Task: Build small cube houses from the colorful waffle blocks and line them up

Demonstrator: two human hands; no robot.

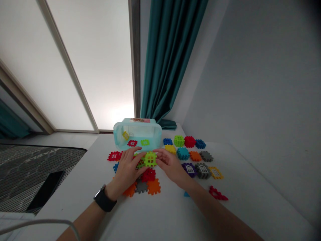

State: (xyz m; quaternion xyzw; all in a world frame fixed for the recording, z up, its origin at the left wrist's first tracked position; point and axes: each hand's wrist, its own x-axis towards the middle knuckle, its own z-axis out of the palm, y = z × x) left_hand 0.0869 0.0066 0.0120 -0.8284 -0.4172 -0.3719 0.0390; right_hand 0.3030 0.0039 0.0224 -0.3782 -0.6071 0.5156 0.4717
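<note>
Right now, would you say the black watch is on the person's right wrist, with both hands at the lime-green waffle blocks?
No: the head view puts the black watch on the left wrist; the left hand and right hand are at the lime-green waffle blocks.

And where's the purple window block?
In the head view, the purple block sits right of the right hand, next to the grey window block.

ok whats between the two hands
In the head view, a lime-green waffle block sits between the left hand and the right hand, with a second green block partly hidden beside it.
</note>
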